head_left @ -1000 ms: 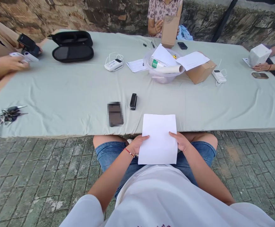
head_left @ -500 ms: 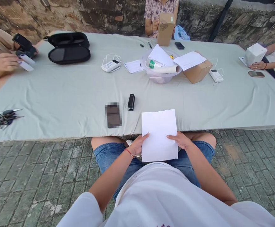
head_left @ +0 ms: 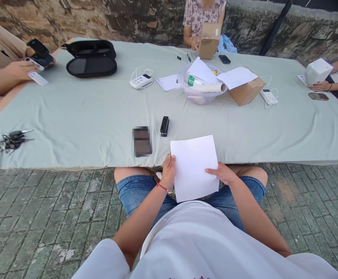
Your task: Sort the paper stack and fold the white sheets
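Note:
White paper (head_left: 194, 170), one sheet or a thin stack, is held over my lap at the table's front edge, slightly tilted. My left hand (head_left: 168, 170) pinches its left edge, with the thumb near the upper left corner. On the right side, my right hand (head_left: 220, 173) grips the paper with the thumb on top and the fingers hidden beneath. A black stapler (head_left: 164, 126) lies on the cloth beyond the paper. Left of the stapler is a dark, pixelated flat object (head_left: 142, 142).
The cloth-covered table (head_left: 99, 116) bears keys (head_left: 12, 141), an open black case (head_left: 92, 66), a plastic bowl (head_left: 200, 97) of papers, a cardboard box (head_left: 247, 91) and white corded devices (head_left: 141, 81). Three other people sit around it, one holding a white box (head_left: 318, 71).
My left hand has slid up the paper's left edge toward the corner. The paper has turned slightly. The whole view has shifted a little.

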The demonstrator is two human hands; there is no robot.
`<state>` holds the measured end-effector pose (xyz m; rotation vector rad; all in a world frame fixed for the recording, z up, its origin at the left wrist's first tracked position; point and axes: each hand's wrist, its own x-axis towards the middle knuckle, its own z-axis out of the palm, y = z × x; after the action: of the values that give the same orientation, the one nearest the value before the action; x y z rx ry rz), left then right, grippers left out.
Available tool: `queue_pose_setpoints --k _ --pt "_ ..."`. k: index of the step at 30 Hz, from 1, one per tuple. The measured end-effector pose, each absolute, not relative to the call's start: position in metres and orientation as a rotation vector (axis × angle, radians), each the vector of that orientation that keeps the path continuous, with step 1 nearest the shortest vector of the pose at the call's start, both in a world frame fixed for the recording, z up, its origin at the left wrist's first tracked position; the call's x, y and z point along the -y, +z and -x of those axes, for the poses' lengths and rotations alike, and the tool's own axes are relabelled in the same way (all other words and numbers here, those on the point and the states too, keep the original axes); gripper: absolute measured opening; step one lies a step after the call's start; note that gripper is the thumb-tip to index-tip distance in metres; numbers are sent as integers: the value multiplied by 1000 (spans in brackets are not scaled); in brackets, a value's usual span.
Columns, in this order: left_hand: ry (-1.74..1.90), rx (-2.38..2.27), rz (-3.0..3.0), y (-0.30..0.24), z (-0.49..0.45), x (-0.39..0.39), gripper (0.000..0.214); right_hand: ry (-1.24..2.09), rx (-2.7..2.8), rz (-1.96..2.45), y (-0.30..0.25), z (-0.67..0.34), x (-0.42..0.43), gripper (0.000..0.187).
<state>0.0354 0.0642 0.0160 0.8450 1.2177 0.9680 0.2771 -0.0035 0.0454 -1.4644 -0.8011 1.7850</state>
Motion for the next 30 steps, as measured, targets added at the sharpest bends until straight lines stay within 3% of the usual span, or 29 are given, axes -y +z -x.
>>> queue_pose_setpoints --k 10,21,30 --pt "1071 -1312 -977 15 -35 -66 28 1546 803 1512 37 -269 11 45" --pt "1053 -1381 -1054 -3 -34 -66 27 1667 741 1465 28 -270 15 46" --pt "1008 -1366 -1116 3 -34 -68 17 1557 629 1489 6 -260 30 45"
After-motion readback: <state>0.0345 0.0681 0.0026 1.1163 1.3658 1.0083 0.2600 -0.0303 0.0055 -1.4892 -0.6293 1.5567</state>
